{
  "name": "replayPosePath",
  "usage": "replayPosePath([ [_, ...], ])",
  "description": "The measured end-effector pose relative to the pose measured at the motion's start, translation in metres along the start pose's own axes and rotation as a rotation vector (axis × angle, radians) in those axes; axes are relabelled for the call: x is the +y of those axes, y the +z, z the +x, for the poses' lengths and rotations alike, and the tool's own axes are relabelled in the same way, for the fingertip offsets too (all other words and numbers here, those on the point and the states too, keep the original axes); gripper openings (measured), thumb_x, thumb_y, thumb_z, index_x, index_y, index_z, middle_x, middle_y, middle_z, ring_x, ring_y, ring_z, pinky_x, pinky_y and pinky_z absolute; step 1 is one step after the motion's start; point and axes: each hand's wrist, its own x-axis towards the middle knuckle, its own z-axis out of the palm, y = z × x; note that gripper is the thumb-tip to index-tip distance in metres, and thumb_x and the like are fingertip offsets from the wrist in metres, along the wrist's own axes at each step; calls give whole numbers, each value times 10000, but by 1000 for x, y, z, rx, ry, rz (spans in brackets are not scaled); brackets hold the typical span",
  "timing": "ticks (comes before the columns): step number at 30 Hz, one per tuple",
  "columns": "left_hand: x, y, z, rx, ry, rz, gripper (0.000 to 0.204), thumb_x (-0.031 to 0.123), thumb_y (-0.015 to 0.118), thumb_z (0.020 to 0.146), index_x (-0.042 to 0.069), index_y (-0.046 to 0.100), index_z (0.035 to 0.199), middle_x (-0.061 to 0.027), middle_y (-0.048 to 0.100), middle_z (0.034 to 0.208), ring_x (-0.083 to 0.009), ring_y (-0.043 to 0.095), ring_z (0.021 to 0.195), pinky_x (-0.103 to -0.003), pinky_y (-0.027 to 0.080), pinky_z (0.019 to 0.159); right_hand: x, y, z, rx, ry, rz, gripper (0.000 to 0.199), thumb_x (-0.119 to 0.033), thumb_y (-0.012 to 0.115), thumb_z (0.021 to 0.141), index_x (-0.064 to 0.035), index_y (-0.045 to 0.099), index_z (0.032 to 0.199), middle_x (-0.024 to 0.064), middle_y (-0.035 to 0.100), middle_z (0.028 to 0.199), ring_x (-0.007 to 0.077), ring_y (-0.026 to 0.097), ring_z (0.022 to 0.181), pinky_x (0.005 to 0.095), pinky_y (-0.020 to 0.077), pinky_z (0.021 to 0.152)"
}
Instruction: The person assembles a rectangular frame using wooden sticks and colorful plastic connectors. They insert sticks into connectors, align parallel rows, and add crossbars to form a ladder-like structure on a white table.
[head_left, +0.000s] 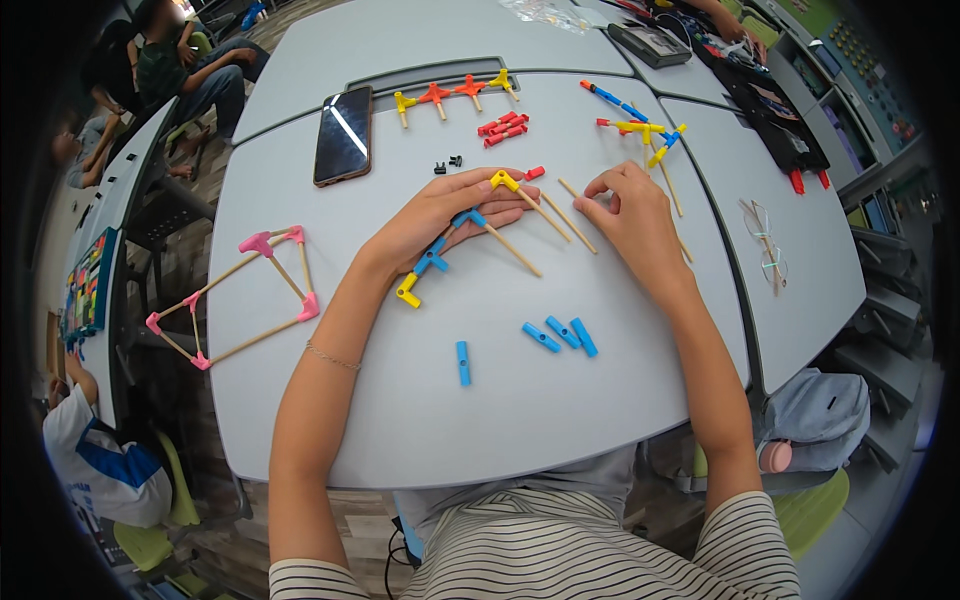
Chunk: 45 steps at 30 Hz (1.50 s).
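Observation:
My left hand (455, 205) is turned palm toward me, its fingers long and pointing right. It cradles a joined piece of plastic connectors and wooden sticks: a yellow connector (504, 180) at the fingertips, a blue connector (468, 216) by the palm, and a yellow end connector (408, 291) near the wrist. Sticks slant down from it to the right. My right hand (630, 205) has thumb and fingertips drawn together at a thin wooden stick (582, 222); the exact contact is hard to see. Close to the left fingertips lies a small red connector (534, 173).
Several blue tubes (563, 332) lie nearer me. A pink-jointed stick frame (257, 243) sits left; a phone (343, 138), red tubes (502, 129) and yellow-red connectors (433, 95) are farther back. Right are a yellow-blue assembly (640, 127) and glasses (768, 247). People sit at left.

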Motion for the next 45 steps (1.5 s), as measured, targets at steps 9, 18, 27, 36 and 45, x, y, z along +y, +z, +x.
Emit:
replayPosePath([
  [9,-2,-4,2,93,-56,-158,453,174,412,1066,-172,441,1357,-294,569,1333,-305,628,1207,-295,523,1048,-19,-8,-3,-50,80,215,123,-97,709,876,16,680,914,109,683,844,198,645,707,328,519,675],
  [18,-3,2,5,149,-18,-279,432,155,403,1071,-179,430,1343,-317,543,1348,-309,615,1225,-318,535,1050,-66,19,-40,-327,-244,435,132,-104,722,864,-4,724,950,110,689,836,232,658,670,332,519,640],
  [27,-8,4,7,139,-9,-309,436,147,407,1066,-172,410,1363,-312,523,1377,-316,583,1266,-326,517,1073,-69,21,-40,-303,-199,407,103,-106,730,848,-10,740,886,113,677,786,248,661,656,346,520,622],
  [36,-17,14,8,129,53,-203,417,136,390,1062,-142,429,1370,-297,501,1409,-320,556,1299,-351,488,1100,-65,34,-47,-200,-246,430,72,-77,709,840,-5,719,834,115,664,756,283,642,650,369,507,621],
  [45,-10,29,8,81,82,-166,416,146,397,1067,-122,426,1383,-280,538,1372,-320,537,1317,-370,458,1126,-67,43,-47,-248,-62,562,84,-46,675,831,1,732,791,129,695,721,298,659,632,375,509,614],
])
